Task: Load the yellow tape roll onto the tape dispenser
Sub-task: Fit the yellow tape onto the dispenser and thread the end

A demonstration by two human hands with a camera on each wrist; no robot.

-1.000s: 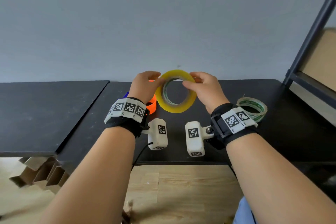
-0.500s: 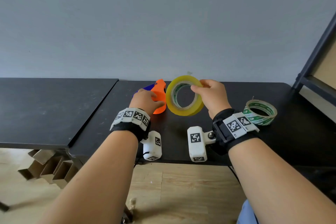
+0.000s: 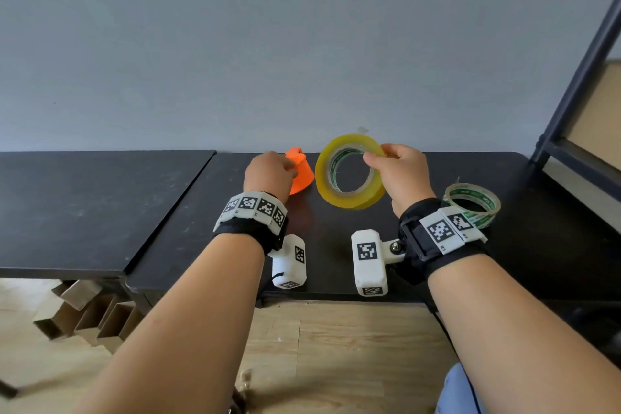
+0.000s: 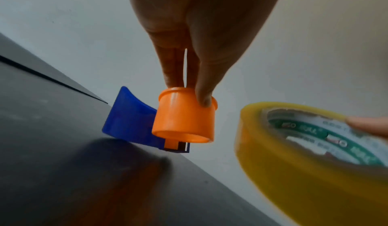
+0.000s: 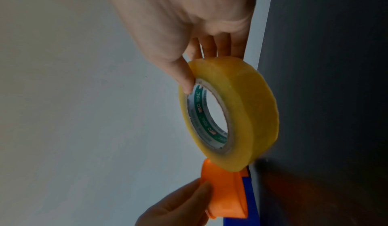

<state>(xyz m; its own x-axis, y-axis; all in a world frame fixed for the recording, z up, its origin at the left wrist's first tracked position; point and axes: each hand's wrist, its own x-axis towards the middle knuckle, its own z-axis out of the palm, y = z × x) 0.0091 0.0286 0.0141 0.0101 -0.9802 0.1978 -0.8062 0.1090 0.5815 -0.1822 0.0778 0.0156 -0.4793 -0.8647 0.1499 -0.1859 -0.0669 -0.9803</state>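
The yellow tape roll [image 3: 349,171] [image 4: 293,171] [image 5: 237,111] stands on edge above the black table [image 3: 336,262], pinched at its top rim by my right hand [image 3: 393,165] [image 5: 189,73], thumb inside the core. Left of it is the tape dispenser [image 3: 299,171], an orange drum [image 4: 184,115] [image 5: 224,191] on a blue body [image 4: 130,118] [image 5: 250,201]. My left hand [image 3: 268,171] [image 4: 195,83] [image 5: 180,203] grips the orange drum from above, lifting the dispenser so only its blue corner is near the table. Roll and dispenser are side by side, slightly apart.
A clear tape roll with green print [image 3: 472,203] lies flat on the table at the right. A dark metal shelf frame [image 3: 578,84] rises at the far right. A second black table [image 3: 84,205] adjoins on the left. The grey wall is close behind.
My left hand let go of the yellow roll and took hold of the orange dispenser, lifting it. My right hand alone now holds the roll, shifted slightly right.
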